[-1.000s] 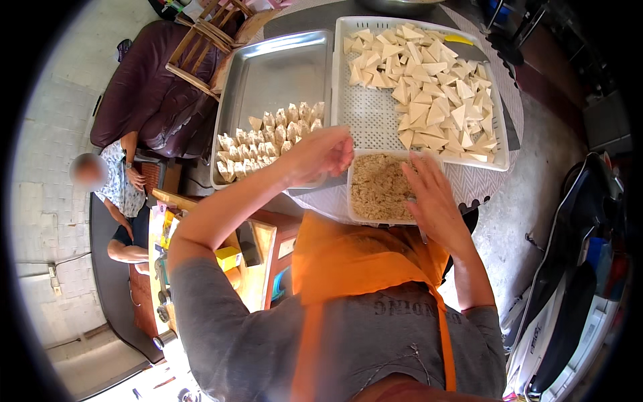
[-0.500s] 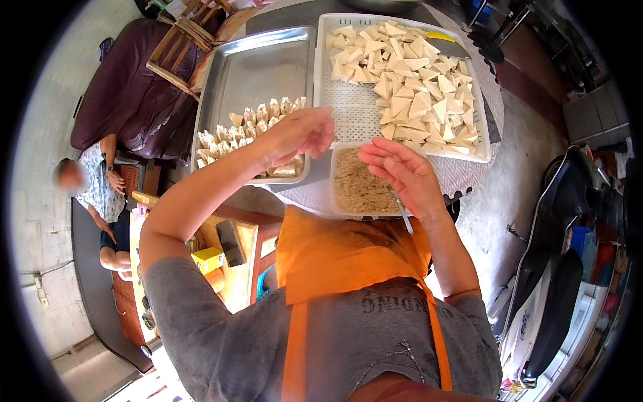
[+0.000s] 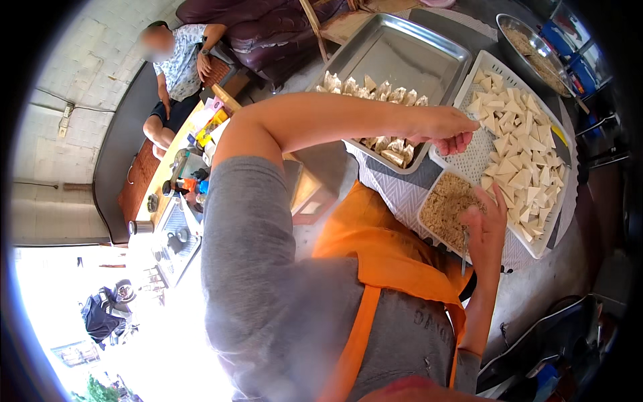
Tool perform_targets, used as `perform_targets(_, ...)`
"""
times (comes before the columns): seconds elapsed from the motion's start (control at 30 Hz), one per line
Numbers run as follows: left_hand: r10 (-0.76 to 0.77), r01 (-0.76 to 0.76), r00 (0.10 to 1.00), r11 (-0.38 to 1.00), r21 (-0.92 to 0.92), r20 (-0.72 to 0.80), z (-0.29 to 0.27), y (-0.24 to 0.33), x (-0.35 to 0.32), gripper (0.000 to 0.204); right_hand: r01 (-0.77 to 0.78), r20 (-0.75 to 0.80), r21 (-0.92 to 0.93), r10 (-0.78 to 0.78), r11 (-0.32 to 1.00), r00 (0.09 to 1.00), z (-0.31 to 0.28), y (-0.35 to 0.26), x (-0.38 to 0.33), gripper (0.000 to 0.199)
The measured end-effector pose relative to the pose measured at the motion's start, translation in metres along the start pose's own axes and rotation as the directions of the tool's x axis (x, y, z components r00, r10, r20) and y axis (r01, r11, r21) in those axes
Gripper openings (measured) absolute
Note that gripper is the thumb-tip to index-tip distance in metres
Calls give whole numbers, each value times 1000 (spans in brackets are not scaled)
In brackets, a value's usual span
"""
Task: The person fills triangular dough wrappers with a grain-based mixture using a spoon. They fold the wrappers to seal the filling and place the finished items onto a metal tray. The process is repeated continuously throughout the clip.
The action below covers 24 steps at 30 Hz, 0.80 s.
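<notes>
My left hand (image 3: 447,128) hangs over the near left corner of a white perforated tray (image 3: 473,151), its fingers curled under; whatever they hold, if anything, is hidden. My right hand (image 3: 489,224) is over the right side of a plastic tub of crumbly brown filling (image 3: 445,201), thumb and fingers apart, with nothing visible in it. A metal spoon (image 3: 464,253) leans out at the tub's near edge. Pale triangular pieces, apparently tofu (image 3: 526,151), are heaped in the white tray. Rows of filled pieces (image 3: 400,153) stand in the metal tray (image 3: 429,53), partly behind my left forearm.
A yellow-handled tool (image 3: 560,135) lies at the white tray's far right side. Beyond it is a steel bowl (image 3: 532,50) with more brown filling. A person (image 3: 181,53) sits at the far left beside a cluttered wooden table (image 3: 155,184). A patterned cloth (image 3: 388,181) covers the work table.
The view has turned, shifting the trays to the right. My hands have moved farther apart, and my right hand's fingers have spread over the tub.
</notes>
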<state>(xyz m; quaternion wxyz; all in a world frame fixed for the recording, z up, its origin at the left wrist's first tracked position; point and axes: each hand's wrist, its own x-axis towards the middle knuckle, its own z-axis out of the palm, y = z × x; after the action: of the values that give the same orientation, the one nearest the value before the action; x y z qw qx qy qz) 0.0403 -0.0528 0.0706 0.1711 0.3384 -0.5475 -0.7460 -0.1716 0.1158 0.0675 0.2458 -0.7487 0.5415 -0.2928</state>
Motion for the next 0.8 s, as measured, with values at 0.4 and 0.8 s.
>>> perform_targets(0.4, 182, -1, 959, 767, 642, -216, -108, 14, -15, 23, -22, -253, -66, 5, 998, 967, -27, 12, -25, 16)
perform_targets(0.8, 384, 432, 812, 110, 895, -439, -256, -73, -7, 24, -475, -250, 49, 472, 878, 846, -20, 51, -136, 27)
